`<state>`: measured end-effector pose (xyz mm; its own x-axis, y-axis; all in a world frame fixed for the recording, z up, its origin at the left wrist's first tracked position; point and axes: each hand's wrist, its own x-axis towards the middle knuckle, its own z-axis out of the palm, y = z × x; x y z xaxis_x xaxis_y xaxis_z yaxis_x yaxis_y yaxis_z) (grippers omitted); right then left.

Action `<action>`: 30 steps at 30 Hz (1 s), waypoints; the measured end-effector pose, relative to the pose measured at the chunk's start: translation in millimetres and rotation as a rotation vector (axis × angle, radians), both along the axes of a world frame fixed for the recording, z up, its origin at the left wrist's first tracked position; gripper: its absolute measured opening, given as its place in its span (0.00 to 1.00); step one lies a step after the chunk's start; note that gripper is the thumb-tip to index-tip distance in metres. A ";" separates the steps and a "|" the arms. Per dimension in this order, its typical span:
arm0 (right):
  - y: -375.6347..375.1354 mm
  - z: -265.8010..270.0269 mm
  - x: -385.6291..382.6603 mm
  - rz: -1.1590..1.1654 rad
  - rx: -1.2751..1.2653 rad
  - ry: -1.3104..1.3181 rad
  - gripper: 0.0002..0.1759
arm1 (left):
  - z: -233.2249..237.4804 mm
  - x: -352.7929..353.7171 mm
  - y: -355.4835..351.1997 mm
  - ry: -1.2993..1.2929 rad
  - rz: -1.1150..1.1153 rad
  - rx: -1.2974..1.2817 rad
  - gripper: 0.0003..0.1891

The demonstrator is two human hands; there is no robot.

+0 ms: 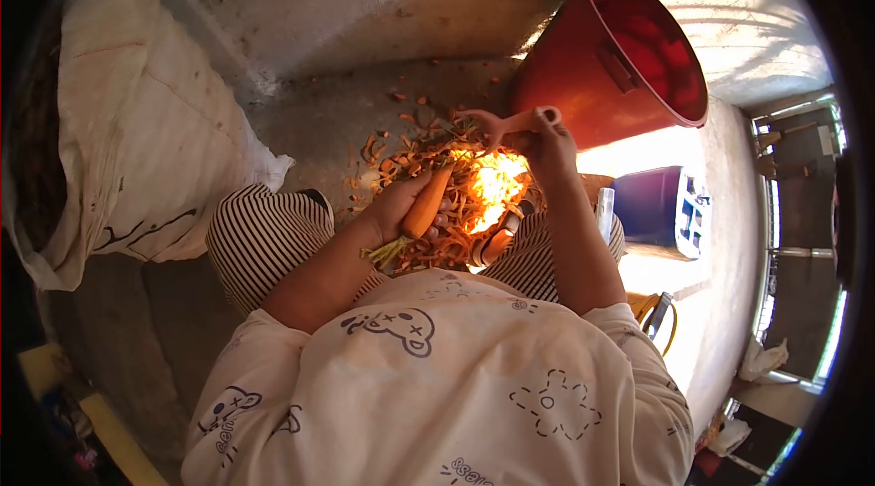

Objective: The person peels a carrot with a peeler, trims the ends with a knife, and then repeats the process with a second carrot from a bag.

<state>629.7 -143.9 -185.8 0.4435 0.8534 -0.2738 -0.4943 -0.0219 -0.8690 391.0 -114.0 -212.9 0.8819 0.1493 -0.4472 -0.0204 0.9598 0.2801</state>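
Observation:
An orange carrot (428, 204) with a green stem end lies in my left hand (398, 205), its tip pointing up and away from me. Above and to the right, my right hand (550, 153) grips a pink peeler (510, 125) by its handle. The peeler is apart from the carrot. Below both hands, a heap of orange peelings (447, 249) covers the floor between my knees, and bright sunlight falls on part of it.
A large red bucket (583, 67) stands at the upper right. To its lower right is a blue crate (649, 211). A big white sack (150, 122) stands at the left. A wall rises beyond the peelings.

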 end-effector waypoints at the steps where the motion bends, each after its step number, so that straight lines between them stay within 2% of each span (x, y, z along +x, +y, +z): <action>1: -2.7 2.8 -11.0 0.114 -0.015 0.042 0.07 | -0.3 1.6 0.3 -0.022 -0.015 0.026 0.17; 2: -8.4 16.1 -27.6 0.246 -0.002 0.026 0.07 | 0.1 2.7 0.9 -0.041 -0.031 0.055 0.17; 4: -12.3 7.6 -36.9 0.434 0.077 0.145 0.07 | 3.3 4.5 1.4 -0.084 -0.058 0.054 0.17; 7: -1.7 -29.5 3.1 0.342 0.013 0.194 0.08 | 6.9 3.9 1.4 -0.103 -0.033 -0.030 0.19; 8: 0.0 -33.7 15.3 0.156 -0.092 0.081 0.09 | 5.4 3.0 2.0 -0.105 -0.043 -0.011 0.19; 10: -0.5 -27.8 30.7 0.042 -0.235 -0.171 0.09 | 3.3 -0.7 3.3 -0.108 -0.058 0.021 0.19; 13: -9.9 -11.4 15.9 0.076 -0.076 0.081 0.09 | 4.5 -0.6 4.4 -0.070 -0.054 0.095 0.16; 16: -18.6 -0.6 -19.5 0.352 0.040 0.117 0.11 | 18.5 1.3 -1.5 0.015 -0.027 0.279 0.16; 19: -14.7 -13.6 -11.4 0.397 -0.034 0.083 0.11 | 28.1 4.1 -8.8 0.134 -0.054 0.695 0.19; 20: -12.7 -14.8 -3.1 0.351 -0.051 0.034 0.10 | 28.7 2.8 -9.8 0.128 -0.081 0.714 0.19; 22: -7.6 -18.5 19.3 0.084 -0.134 -0.158 0.09 | 28.4 -0.1 -8.1 0.115 -0.129 0.754 0.20; 24: -12.1 -18.5 39.9 -0.063 -0.194 -0.282 0.08 | 26.5 -4.2 -4.6 0.101 -0.118 0.670 0.21; 27: -32.2 31.6 7.8 0.007 -0.042 -0.653 0.08 | 44.8 -2.4 0.9 0.029 -0.015 0.435 0.23; 28: -38.2 30.3 -4.0 -0.017 0.114 -0.977 0.05 | 55.9 -0.7 1.8 -0.002 0.032 0.336 0.24; 29: -47.6 34.6 -12.9 0.076 0.157 -1.435 0.09 | 63.5 5.4 0.6 -0.074 0.044 0.299 0.23; 30: -59.6 55.4 -31.5 0.207 0.232 -1.542 0.18 | 66.0 10.9 -1.7 -0.086 0.015 0.327 0.25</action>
<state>598.2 -203.5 -130.4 0.0356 0.8900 0.4545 0.8312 0.2261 -0.5079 401.9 -115.7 -146.9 0.9107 0.2861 -0.2978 -0.0711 0.8190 0.5694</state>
